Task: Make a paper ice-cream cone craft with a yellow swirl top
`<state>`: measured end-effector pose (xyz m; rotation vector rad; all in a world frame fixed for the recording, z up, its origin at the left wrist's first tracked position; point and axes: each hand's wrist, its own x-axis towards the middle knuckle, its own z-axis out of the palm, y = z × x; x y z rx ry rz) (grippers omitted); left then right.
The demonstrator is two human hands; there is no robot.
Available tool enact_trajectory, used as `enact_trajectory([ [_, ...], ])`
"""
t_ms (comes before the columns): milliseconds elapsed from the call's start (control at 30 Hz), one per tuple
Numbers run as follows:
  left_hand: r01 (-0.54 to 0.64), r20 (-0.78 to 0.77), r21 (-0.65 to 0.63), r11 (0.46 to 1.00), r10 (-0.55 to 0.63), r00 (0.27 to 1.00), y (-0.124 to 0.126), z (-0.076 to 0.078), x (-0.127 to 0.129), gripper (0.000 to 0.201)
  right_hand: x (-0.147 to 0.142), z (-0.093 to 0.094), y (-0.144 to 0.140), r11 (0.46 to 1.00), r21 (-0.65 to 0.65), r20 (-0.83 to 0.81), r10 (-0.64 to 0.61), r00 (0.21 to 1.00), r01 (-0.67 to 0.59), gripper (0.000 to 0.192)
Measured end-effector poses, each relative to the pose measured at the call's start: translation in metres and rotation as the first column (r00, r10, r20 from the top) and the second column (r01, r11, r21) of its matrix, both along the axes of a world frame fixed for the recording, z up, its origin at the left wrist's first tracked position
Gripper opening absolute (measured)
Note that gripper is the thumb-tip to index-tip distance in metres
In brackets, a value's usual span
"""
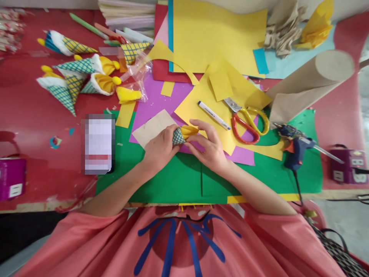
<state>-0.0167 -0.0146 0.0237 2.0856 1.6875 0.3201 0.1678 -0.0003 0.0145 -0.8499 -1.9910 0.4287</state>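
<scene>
Between my two hands is a small paper cone [178, 136] with a blue-green lattice pattern, and yellow crepe paper [189, 130] comes out of its right-hand end. My left hand [158, 149] is closed around the patterned part, hiding its tip. The fingers of my right hand [212, 148] curve about the yellow crepe end, with the lower fingertips pinching at the cone's rim and the index finger raised above. Beneath the hands lie a beige paper piece [152, 129] and purple paper [157, 92].
Finished-looking cones [62, 94] with white trim lie at the upper left, near a phone [99, 144]. A marker [213, 115] and scissors [245, 129] rest on yellow sheets. Rightward are a glue gun [296, 152] and a brown paper roll [311, 84]. Green sheeting [173, 181] covers the near table.
</scene>
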Motion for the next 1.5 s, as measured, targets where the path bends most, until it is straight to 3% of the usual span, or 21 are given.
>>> enact_trajectory([
  [467, 0.027, 0.021, 0.032, 0.999, -0.027, 0.999, -0.001, -0.002, -0.001, 0.052, -0.002, 0.003, -0.005, 0.991, -0.132, -0.003, 0.030, 1.000, -0.030, 0.007],
  [633, -0.041, 0.100, 0.009, 0.999, 0.039, 0.994, 0.000, -0.005, -0.002, 0.053, 0.000, 0.004, -0.003, 0.999, -0.011, 0.055, -0.045, 0.997, 0.045, 0.008],
  [700, -0.077, 0.172, -0.014, 0.997, 0.079, 0.982, 0.000, -0.007, -0.003, 0.053, 0.002, 0.006, -0.002, 0.997, 0.054, 0.035, -0.059, 0.998, 0.057, 0.015],
  [767, -0.106, 0.279, -0.048, 0.993, 0.115, 0.953, 0.001, -0.008, -0.003, 0.052, 0.006, 0.008, 0.000, 0.998, 0.037, -0.030, -0.050, 0.998, 0.051, 0.019],
  [867, -0.124, 0.479, -0.126, 0.984, 0.170, 0.861, 0.002, -0.010, -0.002, 0.051, 0.012, 0.010, 0.005, 0.993, -0.093, -0.173, -0.083, 0.981, 0.068, 0.011],
  [1000, -0.011, 0.759, -0.304, 0.953, 0.249, 0.602, 0.005, -0.011, -0.001, 0.049, 0.015, 0.007, 0.013, 0.955, -0.280, -0.311, -0.188, 0.932, 0.099, 0.004],
  [1100, 0.098, 0.826, -0.451, 0.887, 0.373, 0.423, 0.009, -0.011, -0.002, 0.052, 0.015, 0.004, 0.017, 0.915, -0.399, -0.383, -0.231, 0.895, 0.066, 0.007],
  [1200, 0.180, 0.846, -0.508, 0.842, 0.447, 0.291, 0.012, -0.007, -0.002, 0.056, 0.015, 0.002, 0.019, 0.883, -0.468, -0.414, -0.255, 0.874, 0.035, 0.013],
  [1267, 0.221, 0.848, -0.521, 0.825, 0.469, 0.247, 0.014, -0.003, -0.001, 0.056, 0.015, 0.001, 0.020, 0.868, -0.495, -0.408, -0.259, 0.876, 0.026, 0.017],
  [1500, 0.305, 0.830, -0.558, 0.771, 0.514, 0.217, 0.015, 0.005, -0.002, 0.055, 0.012, -0.013, 0.020, 0.841, -0.541, -0.395, -0.248, 0.885, -0.005, 0.023],
])
